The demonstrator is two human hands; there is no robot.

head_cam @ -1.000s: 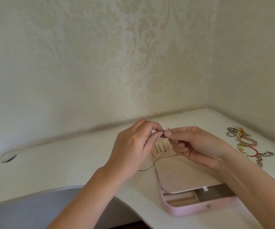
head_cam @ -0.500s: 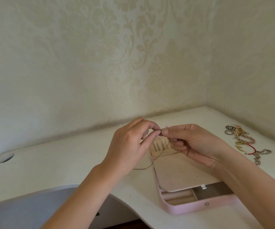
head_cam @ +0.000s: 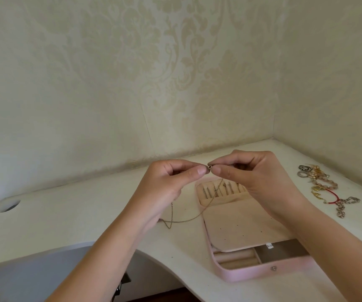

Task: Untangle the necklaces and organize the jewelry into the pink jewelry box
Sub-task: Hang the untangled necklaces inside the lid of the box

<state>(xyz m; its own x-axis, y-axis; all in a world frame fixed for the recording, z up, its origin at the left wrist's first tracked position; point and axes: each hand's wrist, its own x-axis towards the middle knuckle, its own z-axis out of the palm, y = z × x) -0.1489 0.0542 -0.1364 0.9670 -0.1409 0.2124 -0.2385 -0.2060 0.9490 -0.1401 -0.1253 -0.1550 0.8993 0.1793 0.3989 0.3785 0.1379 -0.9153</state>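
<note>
A thin gold necklace chain (head_cam: 194,216) hangs between my two hands and trails onto the white desk. My left hand (head_cam: 165,188) pinches one end of it between thumb and forefinger. My right hand (head_cam: 252,177) pinches the other end at the small round clasp (head_cam: 209,166). Both hands meet above the far end of the open pink jewelry box (head_cam: 260,273). Its beige inner flap (head_cam: 241,223) lies flat, and several chains hang from hooks in the pocket (head_cam: 219,190) behind it. Ring rolls (head_cam: 234,259) show at the near end.
A heap of tangled jewelry (head_cam: 326,188) lies at the right of the desk: gold pieces, pink beads, a red cord, silver chains and rings. A cable hole (head_cam: 9,205) sits at the desk's far left. Wallpapered walls meet in a corner behind.
My hands have lifted a little and drawn slightly apart at the clasp. The chain's loop has swung further out onto the desk at the left of the box.
</note>
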